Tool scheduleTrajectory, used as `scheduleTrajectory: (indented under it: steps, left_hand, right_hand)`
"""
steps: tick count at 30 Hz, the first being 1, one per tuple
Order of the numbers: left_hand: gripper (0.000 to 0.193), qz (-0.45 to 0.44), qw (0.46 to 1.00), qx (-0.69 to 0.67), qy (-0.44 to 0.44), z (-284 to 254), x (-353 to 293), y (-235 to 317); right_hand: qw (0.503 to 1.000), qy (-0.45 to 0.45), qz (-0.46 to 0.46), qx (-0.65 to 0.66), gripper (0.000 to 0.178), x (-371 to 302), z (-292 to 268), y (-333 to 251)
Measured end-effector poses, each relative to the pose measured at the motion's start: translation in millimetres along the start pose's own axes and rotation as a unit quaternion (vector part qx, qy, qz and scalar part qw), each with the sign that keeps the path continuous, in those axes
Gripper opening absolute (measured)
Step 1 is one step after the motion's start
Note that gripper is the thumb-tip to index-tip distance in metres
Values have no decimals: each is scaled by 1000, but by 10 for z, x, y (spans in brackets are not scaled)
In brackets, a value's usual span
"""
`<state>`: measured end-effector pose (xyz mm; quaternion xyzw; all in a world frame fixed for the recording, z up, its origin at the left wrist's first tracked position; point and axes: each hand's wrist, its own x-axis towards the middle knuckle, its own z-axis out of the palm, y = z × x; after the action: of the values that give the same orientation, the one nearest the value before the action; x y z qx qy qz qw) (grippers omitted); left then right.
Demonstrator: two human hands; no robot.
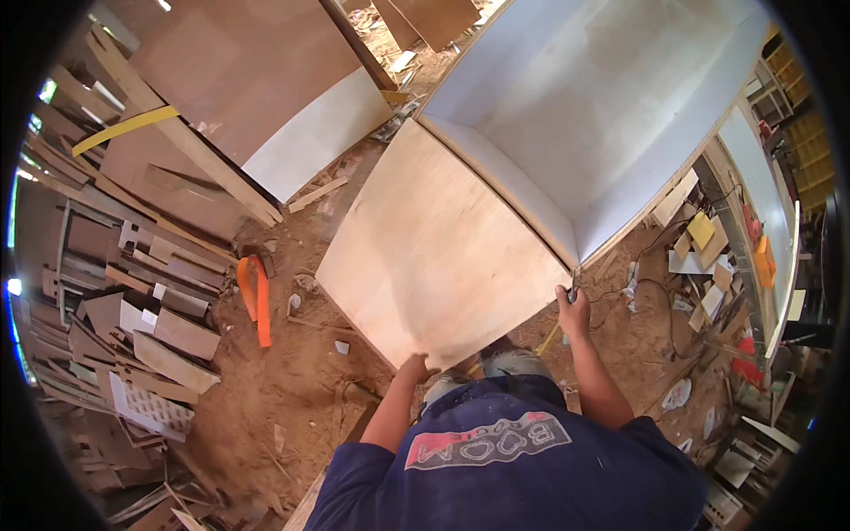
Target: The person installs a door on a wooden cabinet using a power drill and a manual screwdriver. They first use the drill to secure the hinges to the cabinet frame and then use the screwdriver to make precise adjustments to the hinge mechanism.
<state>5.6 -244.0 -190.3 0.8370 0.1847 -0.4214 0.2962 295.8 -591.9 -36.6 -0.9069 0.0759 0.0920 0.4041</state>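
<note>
A pale plywood panel (443,257) lies in front of me, one long edge running along the side of a big open box-like cabinet (522,168) with whitish inner walls. At the panel's near edge my left hand (414,367) is closed on the wood, its fingers partly hidden. My right hand (574,311) is beside the panel's right corner, closed round a small dark metal tool (573,281). That tool's tip reaches up to where the panel and the cabinet corner meet; its exact kind is too small to tell.
Stacked board offcuts (168,336) fill the left side. An orange strap (254,301) lies on the dirt floor (257,398). Large brown sheets (239,71) stand at the back left, beside a wooden batten (190,133). Scraps and a cable (668,310) lie to the right.
</note>
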Motion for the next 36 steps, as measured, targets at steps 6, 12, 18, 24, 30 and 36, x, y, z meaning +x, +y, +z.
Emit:
scheduleTrajectory:
  steps: [6,12,18,24,30,36]
  left_hand:
    - [72,-38,995,-90,17,298,-704,-556]
    - [59,-97,984,-111,99,186,-1195,-1259]
    - [56,-105,953,-162,232,282,-1650,-1282]
    - [45,-67,970,-173,154,888,-1580,-1317]
    - [43,-33,982,-155,102,1242,-1661,-1844]
    - [43,-93,968,-194,132,1071,-1634,-1702]
  right_hand:
    - [984,-14,93,152,36,-176,186,427]
    - [958,-67,149,238,31,-670,515,112]
    - [926,-87,184,318,31,-948,807,203]
    - [924,-66,176,332,31,-984,820,420]
    - [919,-90,172,344,31,-1109,877,157]
    - [923,-78,173,336,32,-1090,816,229]
